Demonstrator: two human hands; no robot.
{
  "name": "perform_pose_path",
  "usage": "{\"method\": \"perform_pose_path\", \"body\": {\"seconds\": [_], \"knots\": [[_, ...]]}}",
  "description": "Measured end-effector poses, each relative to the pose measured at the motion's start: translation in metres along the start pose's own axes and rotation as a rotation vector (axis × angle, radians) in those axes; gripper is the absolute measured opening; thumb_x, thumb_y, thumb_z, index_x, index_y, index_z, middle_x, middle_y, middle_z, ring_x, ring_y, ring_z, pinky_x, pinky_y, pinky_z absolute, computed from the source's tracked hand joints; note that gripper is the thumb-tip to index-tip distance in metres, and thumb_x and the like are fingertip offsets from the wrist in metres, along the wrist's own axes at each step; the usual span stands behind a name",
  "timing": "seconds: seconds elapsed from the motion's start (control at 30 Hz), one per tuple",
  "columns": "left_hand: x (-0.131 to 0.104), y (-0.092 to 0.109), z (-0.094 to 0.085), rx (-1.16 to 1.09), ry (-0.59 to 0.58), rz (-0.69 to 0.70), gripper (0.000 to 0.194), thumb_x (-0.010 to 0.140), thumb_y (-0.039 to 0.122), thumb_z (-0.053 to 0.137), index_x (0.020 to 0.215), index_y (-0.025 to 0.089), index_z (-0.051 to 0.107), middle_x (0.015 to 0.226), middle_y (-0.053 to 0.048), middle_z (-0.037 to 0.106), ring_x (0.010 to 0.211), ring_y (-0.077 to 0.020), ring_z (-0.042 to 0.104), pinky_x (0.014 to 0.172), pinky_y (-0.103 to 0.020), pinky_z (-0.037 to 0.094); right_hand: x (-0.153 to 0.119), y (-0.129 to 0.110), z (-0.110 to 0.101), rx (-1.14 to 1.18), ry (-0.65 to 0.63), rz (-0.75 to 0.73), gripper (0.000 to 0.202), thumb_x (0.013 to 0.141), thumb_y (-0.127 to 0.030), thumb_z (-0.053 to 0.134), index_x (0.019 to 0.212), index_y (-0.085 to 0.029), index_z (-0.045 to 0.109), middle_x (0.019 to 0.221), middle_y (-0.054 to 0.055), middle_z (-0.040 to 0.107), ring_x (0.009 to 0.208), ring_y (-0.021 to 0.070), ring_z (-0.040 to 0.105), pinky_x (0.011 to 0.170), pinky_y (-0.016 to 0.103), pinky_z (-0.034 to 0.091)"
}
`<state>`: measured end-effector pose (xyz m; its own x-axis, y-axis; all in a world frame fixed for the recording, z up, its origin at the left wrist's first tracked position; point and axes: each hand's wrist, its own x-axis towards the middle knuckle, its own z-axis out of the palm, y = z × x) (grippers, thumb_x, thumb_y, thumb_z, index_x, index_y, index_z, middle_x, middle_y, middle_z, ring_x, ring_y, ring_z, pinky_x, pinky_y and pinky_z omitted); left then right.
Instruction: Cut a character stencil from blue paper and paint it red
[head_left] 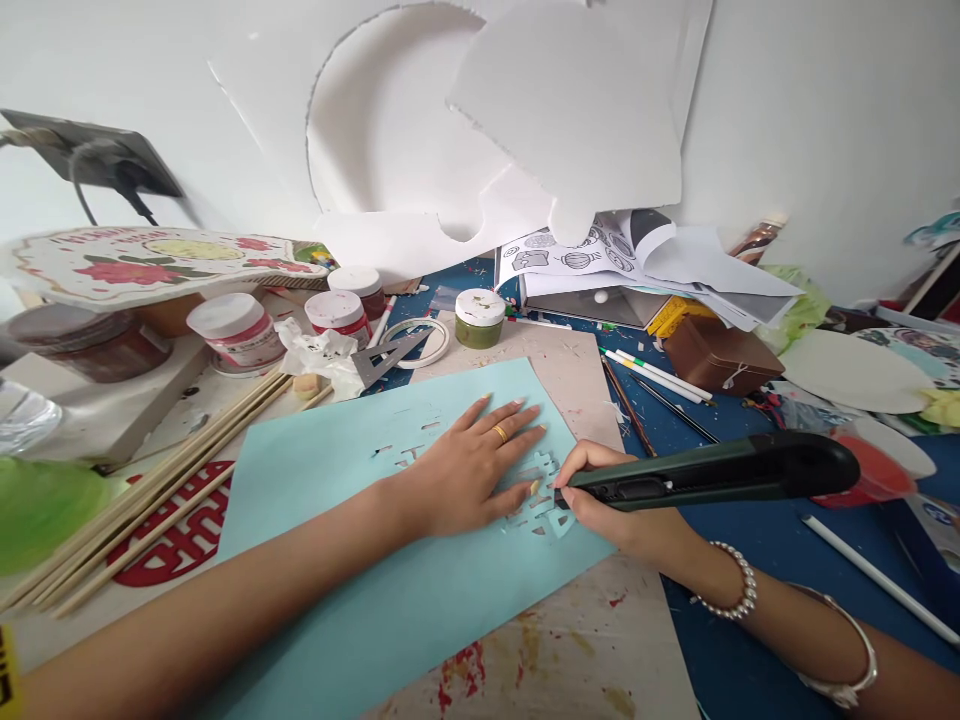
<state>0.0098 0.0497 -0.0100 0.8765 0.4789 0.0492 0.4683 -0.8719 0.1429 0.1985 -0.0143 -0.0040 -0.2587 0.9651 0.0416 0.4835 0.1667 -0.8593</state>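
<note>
A light blue sheet of paper (330,580) lies at a slant over a stained board, with small shapes cut through it. My left hand (472,465) lies flat on the sheet with its fingers spread, a gold ring on one finger. Just right of it, my right hand (600,495) grips a dark green and black utility knife (720,470) near its front end. The knife's front end is at the cut shapes near the sheet's right edge; its blade is hard to make out. The handle points to the right.
Wooden sticks (172,470) lie over a red cutout (172,540) at the left. Behind the sheet are a green jar (479,320), a tape roll (439,343) and a triangle ruler (375,362). Pens (660,375) and a brown box (720,355) are at the right.
</note>
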Motion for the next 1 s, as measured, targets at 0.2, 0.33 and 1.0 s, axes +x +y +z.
{"method": "perform_pose_path", "body": {"seconds": [0.2, 0.33, 1.0], "knots": [[0.0, 0.0, -0.001, -0.02, 0.006, 0.008, 0.052, 0.089, 0.043, 0.032, 0.133, 0.017, 0.025, 0.141, -0.005, 0.019, 0.129, -0.0227, 0.011, 0.104, -0.044, 0.006, 0.015, 0.003, -0.015, -0.018, -0.163, -0.107, 0.01, 0.072, -0.012, 0.052, 0.079, -0.018, 0.057, 0.065, -0.002, 0.057, 0.055, 0.0084, 0.052, 0.048, 0.018, 0.042], [0.0, -0.001, -0.001, -0.018, 0.005, 0.008, 0.052, 0.089, 0.043, 0.032, 0.133, 0.017, 0.025, 0.141, -0.005, 0.019, 0.129, -0.0228, 0.012, 0.104, -0.044, 0.006, 0.024, 0.009, -0.025, -0.015, -0.253, -0.243, 0.013, 0.07, -0.013, 0.056, 0.082, -0.017, 0.06, 0.069, 0.0, 0.06, 0.06, 0.0098, 0.056, 0.051, 0.019, 0.044], [0.0, 0.001, -0.004, -0.001, -0.015, -0.007, 0.051, 0.089, 0.043, 0.031, 0.132, 0.016, 0.029, 0.141, -0.007, 0.02, 0.129, -0.023, 0.014, 0.104, -0.045, 0.008, 0.024, 0.015, -0.023, 0.018, -0.421, -0.252, 0.013, 0.071, -0.016, 0.058, 0.083, -0.015, 0.062, 0.073, 0.002, 0.063, 0.066, 0.012, 0.059, 0.059, 0.022, 0.046]]}}
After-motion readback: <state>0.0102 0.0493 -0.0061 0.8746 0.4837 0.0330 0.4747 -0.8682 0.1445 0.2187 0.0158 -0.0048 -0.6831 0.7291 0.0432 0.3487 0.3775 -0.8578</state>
